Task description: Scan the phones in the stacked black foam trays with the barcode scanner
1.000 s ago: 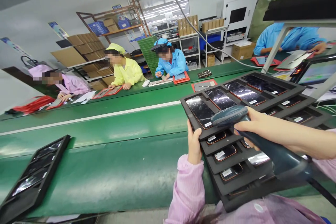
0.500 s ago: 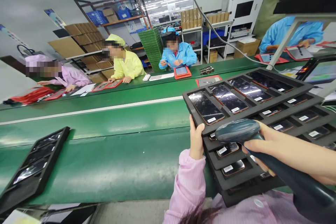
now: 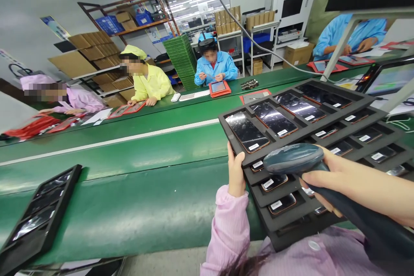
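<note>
Dark grey-blue plastic forms the handheld scanner [image 3: 294, 158], whose long axis runs from the lower right up to the left; its rounded head points left and slightly down, over the near edge of the top tray. The right hand [image 3: 352, 185] wraps its fingers [image 3: 315, 177] around the scanner's handle just behind the head, forearm stretching in from the right edge with the wrist fairly straight.

Under the scanner sits a stack of black trays [image 3: 291, 207], stepped so that each lower tray juts out nearer the person. The top tray [image 3: 233, 144] tilts toward the camera and holds phones [image 3: 247, 131] lying screen up in separate compartments, side by side, each with a small white label at its near end. The lower trays show more labelled phones in their exposed front rows.

The left hand [image 3: 235, 172] clasps the left edge of the stack, thumb up against the side of the top tray, its pink sleeve [image 3: 229, 228] rising from below.

The stack is held at the near side of a green conveyor belt [image 3: 129, 168]. Another black tray [image 3: 35, 220] with glossy contents lies on the belt at lower left. Across the belt, people in pink, yellow and blue coats sit at a green counter [image 3: 194, 105].
</note>
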`<act>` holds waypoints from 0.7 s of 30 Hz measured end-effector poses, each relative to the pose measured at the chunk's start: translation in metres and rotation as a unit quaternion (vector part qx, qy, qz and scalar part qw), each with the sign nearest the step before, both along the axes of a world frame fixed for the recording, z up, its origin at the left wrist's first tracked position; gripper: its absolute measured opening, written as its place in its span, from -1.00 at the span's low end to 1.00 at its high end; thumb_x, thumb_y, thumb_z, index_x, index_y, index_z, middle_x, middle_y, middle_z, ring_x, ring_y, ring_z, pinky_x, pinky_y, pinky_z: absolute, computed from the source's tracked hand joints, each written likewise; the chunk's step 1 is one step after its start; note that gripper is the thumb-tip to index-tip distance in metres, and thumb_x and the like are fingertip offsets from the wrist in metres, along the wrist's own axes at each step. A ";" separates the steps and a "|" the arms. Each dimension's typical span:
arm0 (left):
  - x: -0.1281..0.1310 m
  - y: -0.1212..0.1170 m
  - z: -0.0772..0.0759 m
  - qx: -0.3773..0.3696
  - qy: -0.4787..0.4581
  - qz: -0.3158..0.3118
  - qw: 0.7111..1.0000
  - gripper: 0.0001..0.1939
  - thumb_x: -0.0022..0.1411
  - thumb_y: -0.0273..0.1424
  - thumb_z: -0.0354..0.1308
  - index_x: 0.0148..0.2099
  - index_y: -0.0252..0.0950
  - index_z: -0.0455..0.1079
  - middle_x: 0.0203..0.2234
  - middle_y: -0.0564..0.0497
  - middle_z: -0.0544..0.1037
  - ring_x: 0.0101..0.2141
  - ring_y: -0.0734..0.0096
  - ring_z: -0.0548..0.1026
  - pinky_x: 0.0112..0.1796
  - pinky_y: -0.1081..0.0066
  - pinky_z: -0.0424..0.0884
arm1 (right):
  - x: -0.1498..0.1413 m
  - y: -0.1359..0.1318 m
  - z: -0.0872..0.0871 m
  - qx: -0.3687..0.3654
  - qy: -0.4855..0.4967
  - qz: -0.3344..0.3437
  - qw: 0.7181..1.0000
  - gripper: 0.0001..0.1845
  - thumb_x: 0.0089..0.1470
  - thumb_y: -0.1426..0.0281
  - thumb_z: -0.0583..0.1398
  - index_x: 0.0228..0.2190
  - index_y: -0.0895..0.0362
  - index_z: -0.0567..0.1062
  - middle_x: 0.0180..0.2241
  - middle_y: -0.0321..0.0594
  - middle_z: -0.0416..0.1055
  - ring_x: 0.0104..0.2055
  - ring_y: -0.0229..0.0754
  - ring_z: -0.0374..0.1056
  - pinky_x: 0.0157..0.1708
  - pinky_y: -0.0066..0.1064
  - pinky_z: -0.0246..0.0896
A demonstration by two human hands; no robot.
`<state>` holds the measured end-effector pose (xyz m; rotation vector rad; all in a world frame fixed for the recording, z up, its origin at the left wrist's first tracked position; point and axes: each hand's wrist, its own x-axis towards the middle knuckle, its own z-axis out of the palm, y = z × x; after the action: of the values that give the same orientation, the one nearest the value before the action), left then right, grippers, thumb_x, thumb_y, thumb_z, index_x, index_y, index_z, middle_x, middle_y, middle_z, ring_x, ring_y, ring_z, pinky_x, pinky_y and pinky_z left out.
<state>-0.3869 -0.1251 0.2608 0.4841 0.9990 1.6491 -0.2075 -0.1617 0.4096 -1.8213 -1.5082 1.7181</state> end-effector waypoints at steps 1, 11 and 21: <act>0.000 0.000 -0.001 0.001 0.002 0.001 1.000 -0.04 -0.17 -0.25 0.29 0.33 -0.16 0.10 0.11 -0.06 0.46 0.06 0.10 0.45 -0.02 0.29 0.41 | 0.007 0.005 -0.001 0.002 -0.007 0.004 1.000 -0.52 -0.22 0.12 0.18 -0.25 0.04 0.19 -0.74 -0.44 0.24 -0.65 -0.27 0.15 -0.60 -0.49 0.08; -0.005 0.001 -0.012 0.018 0.037 0.001 0.999 -0.20 -0.03 -0.27 0.23 0.30 -0.07 0.19 0.17 0.03 0.41 0.13 0.15 0.39 0.07 0.30 0.34 | 0.065 0.030 0.000 0.063 -0.079 -0.050 0.994 -0.61 -0.17 0.19 0.18 -0.31 0.05 0.18 -0.72 -0.40 0.23 -0.66 -0.27 0.17 -0.64 -0.48 0.11; -0.004 -0.001 -0.006 0.019 0.045 -0.001 0.999 -0.28 0.01 -0.27 0.22 0.26 -0.09 0.24 0.05 0.04 0.51 -0.07 0.28 0.51 -0.12 0.41 0.43 | 0.083 0.036 -0.002 0.085 -0.032 -0.037 0.995 -0.64 -0.10 0.23 0.18 -0.28 0.06 0.17 -0.62 -0.39 0.27 -0.63 -0.29 0.20 -0.63 -0.47 0.17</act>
<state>-0.3907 -0.1263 0.2547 0.5896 1.0336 1.6587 -0.1248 -0.1255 0.4074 -1.8347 -1.5389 1.4640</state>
